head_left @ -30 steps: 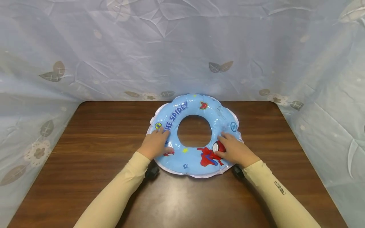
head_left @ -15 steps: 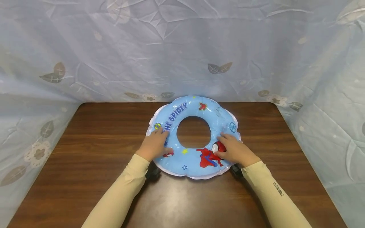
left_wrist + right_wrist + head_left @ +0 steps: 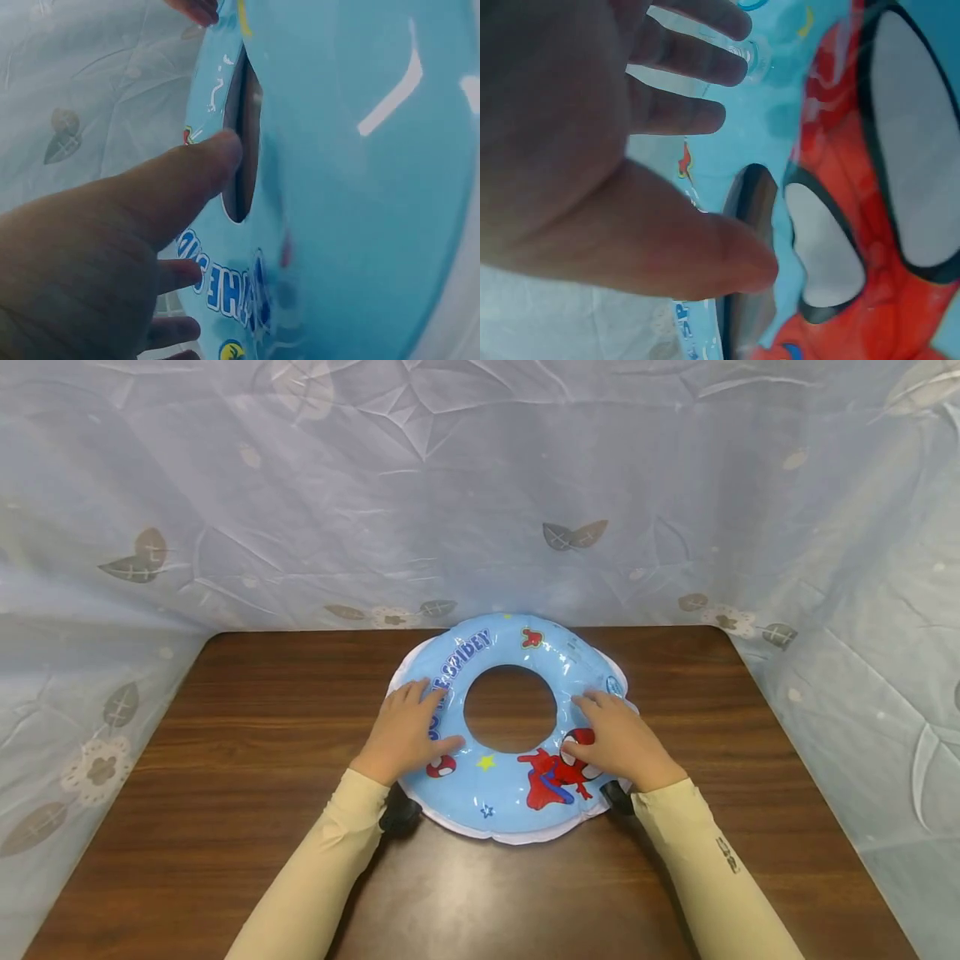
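Observation:
A light-blue inflatable swim ring (image 3: 517,818) with red and blue cartoon figures and lettering lies on the table, its hole facing up. My left hand (image 3: 401,735) is over its left side, fingers spread and thumb extended toward the hole. On the opposite side, my right hand (image 3: 622,743) is over the ring beside the large red figure, its fingers likewise extended. In the left wrist view, the thumb (image 3: 195,169) overlaps the hole in front of the ring's blue surface (image 3: 360,210). The right wrist view shows straight fingers (image 3: 694,64) near the ring, nothing gripped.
The dark wooden table (image 3: 262,710) extends on both sides of the ring. A pale curtain (image 3: 480,493) printed with leaves and flowers hangs behind it and along both sides. Black wrist devices (image 3: 401,814) sit under the sleeves, close to the ring's near edge.
Both hands have shifted slightly on the ring, and their fingers look more spread. The ring's near edge appears a little closer to me, with more of the small red face showing at left.

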### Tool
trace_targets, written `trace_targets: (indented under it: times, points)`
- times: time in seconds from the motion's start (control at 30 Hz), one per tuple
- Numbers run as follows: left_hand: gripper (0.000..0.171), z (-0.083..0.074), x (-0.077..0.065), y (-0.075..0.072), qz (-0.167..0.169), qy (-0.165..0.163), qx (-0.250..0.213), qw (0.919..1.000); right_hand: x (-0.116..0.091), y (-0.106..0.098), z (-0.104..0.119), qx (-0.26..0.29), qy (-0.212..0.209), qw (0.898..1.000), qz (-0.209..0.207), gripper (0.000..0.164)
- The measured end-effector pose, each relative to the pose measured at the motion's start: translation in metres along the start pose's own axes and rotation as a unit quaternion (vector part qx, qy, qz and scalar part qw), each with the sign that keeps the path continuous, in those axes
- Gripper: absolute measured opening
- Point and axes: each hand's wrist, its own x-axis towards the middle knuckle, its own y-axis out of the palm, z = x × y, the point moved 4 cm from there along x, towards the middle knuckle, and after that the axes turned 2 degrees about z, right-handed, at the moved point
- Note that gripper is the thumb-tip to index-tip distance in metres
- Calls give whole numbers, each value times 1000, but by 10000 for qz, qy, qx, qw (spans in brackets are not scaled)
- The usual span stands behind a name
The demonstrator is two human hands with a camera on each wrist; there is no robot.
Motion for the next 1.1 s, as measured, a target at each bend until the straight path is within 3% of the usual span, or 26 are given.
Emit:
trace_targets:
  times: [0.53,0.8,0.97,1.1]
  points:
    - [97,9,1,14,402,-341,-466,9975,2,16,-6,128,284,9986,435,89]
    - [97,7,2,21,531,-169,-143,9983,6,18,-5,153,245,9978,600,85]
    - [97,6,3,20,436,-203,-148,9987,9,21,-3,104,74,9984,551,86]
    - [89,-7,-1,10,66,-136,121,9998,7,20,0,-32,60,9983,576,89]
